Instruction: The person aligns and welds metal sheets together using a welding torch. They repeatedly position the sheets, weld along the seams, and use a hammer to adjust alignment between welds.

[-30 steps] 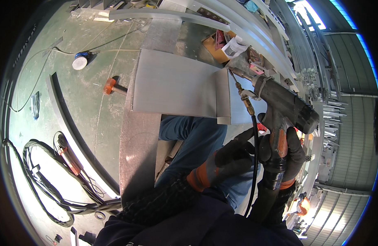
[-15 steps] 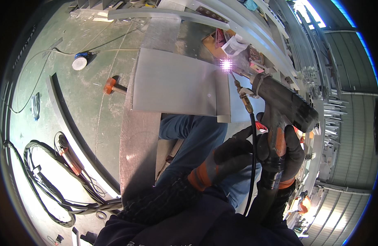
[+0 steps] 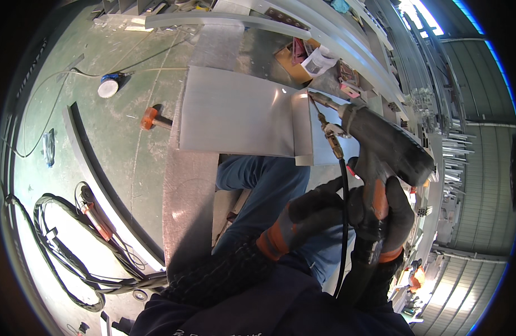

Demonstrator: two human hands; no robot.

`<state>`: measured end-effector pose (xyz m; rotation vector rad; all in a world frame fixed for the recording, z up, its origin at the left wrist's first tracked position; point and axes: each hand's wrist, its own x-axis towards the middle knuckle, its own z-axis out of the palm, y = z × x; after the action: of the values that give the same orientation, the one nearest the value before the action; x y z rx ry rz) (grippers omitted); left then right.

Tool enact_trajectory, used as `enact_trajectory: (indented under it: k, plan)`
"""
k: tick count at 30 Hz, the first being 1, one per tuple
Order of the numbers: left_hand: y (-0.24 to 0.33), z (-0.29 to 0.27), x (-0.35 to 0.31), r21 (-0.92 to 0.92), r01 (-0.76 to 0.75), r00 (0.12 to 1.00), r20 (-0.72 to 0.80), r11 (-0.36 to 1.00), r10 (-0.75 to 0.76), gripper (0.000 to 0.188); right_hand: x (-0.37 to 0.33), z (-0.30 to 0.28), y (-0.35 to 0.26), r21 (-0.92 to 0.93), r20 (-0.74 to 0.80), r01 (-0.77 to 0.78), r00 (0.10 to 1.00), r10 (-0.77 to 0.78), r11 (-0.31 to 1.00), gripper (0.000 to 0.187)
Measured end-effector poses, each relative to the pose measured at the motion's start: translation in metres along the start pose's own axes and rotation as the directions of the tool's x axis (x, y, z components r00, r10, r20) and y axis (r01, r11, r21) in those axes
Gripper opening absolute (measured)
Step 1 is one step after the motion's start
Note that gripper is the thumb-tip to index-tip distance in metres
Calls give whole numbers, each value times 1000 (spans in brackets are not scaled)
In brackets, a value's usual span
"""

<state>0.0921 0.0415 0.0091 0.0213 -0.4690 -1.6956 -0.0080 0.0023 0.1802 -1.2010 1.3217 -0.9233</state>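
My gloved right hand (image 3: 399, 215) is wrapped round the black-and-orange handle of a welding gun (image 3: 384, 140). The gun's thin nozzle and a brass-fitted wire feeder (image 3: 332, 139) both reach to the far end of a seam on a bent sheet-metal piece (image 3: 241, 112). No arc burns at the tip; a small bright glow shows on the metal there. My gloved left hand (image 3: 311, 215) is beside the handle, fingers drawn together behind the black feeder hose (image 3: 345, 224); what they grip is hidden. The sheet-metal piece lies across a metal-topped bench (image 3: 188, 196) over my knees.
An orange-headed mallet (image 3: 151, 117) lies left of the bench. Farther left are a curved metal strip (image 3: 95, 162), an angle grinder (image 3: 93, 210) and coiled black cables (image 3: 62, 246) on the floor. An open cardboard box (image 3: 291, 66) stands beyond the bench, near long metal profiles (image 3: 347, 45).
The bright purple-white arc at the nozzle tip has gone out, leaving a small glow. The hands and gun have barely moved.
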Motion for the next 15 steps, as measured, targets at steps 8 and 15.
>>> enact_trajectory:
  k: [8, 15]
  plan:
    - [-27, -12, 13, -156, 206, 978, 64, 966, -198, 66, -2, -16, 17, -410, 166, 473, 880, -446, 780, 28]
    - [-5, -9, 9, 224, -69, 993, 104, 972, 46, 55, 3, -21, 23, -158, 138, 348, 935, -328, 924, 28]
